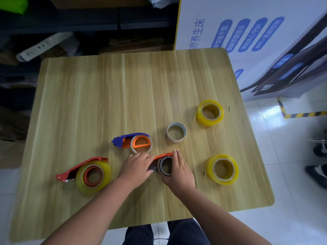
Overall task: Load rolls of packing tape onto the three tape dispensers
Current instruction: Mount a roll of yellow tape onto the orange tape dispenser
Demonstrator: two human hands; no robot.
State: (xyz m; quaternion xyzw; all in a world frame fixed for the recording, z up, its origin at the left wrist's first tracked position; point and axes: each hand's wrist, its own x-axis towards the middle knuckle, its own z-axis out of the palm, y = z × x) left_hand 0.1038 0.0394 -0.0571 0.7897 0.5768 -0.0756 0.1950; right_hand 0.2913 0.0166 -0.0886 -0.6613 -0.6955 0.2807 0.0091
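Wood-grain table [88,96]: both hands clasp the orange dispenser [163,155] (dark roll [165,166] seated), left hand [136,169] on its nose, right hand [178,169] around the roll; beyond it sits the blue dispenser [131,138].

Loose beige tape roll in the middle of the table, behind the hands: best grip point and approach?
Grip the beige tape roll by its rim: one finger inside the open core, thumb on the outer wall, coming straight down from above. It lies flat with the hole facing up and stands clear of the blue dispenser and both yellow rolls, so any side of the ring looks reachable.
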